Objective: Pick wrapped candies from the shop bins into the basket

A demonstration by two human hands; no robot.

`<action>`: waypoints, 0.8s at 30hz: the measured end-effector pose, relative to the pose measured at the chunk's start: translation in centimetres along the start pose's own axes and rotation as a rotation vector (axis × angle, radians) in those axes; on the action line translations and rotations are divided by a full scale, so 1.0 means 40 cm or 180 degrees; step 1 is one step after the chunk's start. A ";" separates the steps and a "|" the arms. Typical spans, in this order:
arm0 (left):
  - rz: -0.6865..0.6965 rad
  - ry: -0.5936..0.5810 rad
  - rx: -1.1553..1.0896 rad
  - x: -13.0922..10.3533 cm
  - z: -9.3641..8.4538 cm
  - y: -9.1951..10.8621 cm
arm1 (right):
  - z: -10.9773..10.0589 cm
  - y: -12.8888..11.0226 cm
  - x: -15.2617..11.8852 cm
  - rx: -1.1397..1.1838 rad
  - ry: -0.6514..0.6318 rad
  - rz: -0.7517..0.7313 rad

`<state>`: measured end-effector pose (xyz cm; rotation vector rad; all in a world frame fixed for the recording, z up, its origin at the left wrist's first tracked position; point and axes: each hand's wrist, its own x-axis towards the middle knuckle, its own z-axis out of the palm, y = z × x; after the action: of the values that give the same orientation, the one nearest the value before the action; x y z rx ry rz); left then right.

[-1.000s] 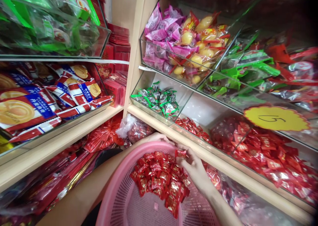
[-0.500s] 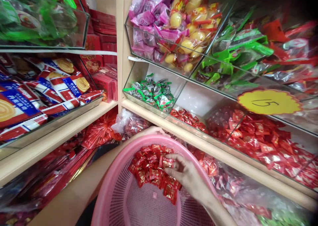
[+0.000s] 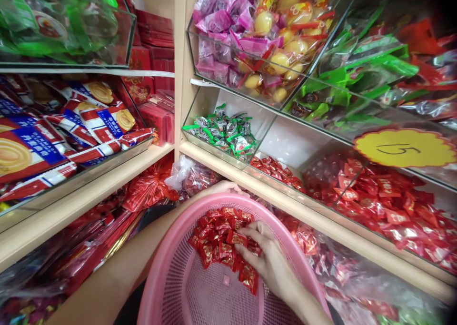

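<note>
A pink plastic mesh basket stands close in front of me, with a heap of red-and-gold wrapped candies against its far inner side. Around the far rim reaches my left hand, closed on the edge; its fingertips are partly hidden. Inside the basket, my right hand pinches one red wrapped candy between thumb and fingers, right over the heap. Other candies lie under and beside that hand, partly covered by it.
Clear bins on the right shelf hold green-and-silver candies, red candies and purple packets. A yellow price tag hangs there. Red-and-blue biscuit packs fill a left bin. A wooden shelf edge runs just beyond the basket.
The view has turned slightly left, so shelves and basket appear further right. My right hand has moved a little left and down over the heap with the candy. My left hand stays on the rim.
</note>
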<state>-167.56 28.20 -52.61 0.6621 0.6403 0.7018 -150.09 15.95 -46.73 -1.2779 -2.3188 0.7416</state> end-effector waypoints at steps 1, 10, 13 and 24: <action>0.0008 -0.0001 0.0008 0.000 0.001 0.000 | 0.006 -0.001 -0.003 0.0070 -0.0076 -0.0041; -0.0033 0.0023 0.0097 -0.005 0.003 0.008 | 0.059 -0.072 0.005 -0.0253 -0.0672 -0.0434; -0.0092 0.0021 0.0111 -0.004 0.002 0.021 | 0.069 -0.085 0.011 -0.0525 -0.0792 -0.0553; -0.0215 -0.0138 0.0112 -0.007 0.001 0.029 | 0.093 -0.091 0.002 -0.0816 -0.0935 -0.0724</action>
<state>-168.13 28.65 -51.68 0.6833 0.6332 0.6133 -154.59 13.42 -47.40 -1.0326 -2.8156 0.6035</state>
